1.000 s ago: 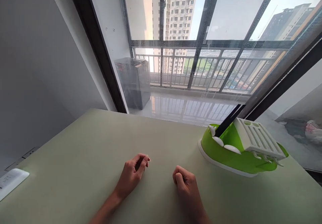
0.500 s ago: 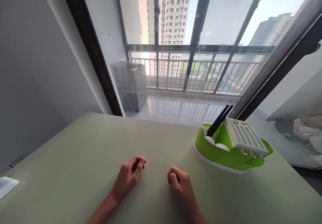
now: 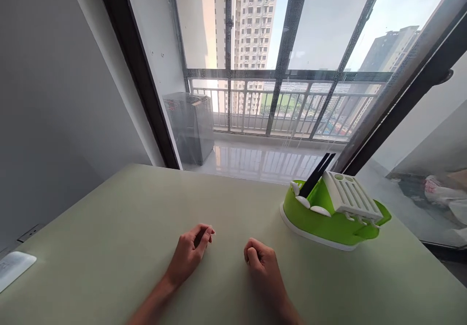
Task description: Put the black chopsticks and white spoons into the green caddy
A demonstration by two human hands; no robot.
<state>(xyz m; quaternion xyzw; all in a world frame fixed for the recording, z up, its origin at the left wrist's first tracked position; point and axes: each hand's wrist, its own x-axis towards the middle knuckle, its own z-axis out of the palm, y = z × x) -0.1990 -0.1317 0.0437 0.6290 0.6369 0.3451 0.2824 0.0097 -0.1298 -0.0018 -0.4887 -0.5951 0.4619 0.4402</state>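
While both hands lie over the pale green tabletop (image 3: 120,232), neither shows an object in its grasp. The left hand (image 3: 191,247) is loosely curled, its thumb drawn in to the forefinger around a small hollow; the right hand (image 3: 264,266) makes a closed fist, thumb folded against the bent forefinger. Beyond the right hand, apart from it and farther right, stands the green-and-white utensil caddy (image 3: 314,225), from which two black sticks (image 3: 311,185), possibly chopsticks, lean up beside the slotted white cover (image 3: 331,191); their lower ends are hidden by the caddy wall. The present resting posture is best kept relaxed, wrists low and hands apart. As a judgement of handling, any sound grasp requires the right thumb to part from the fist before contact; the caddy is best steadied by its broad green side, clear of the small hooks, since the tall sticks may swing if it is jolted.
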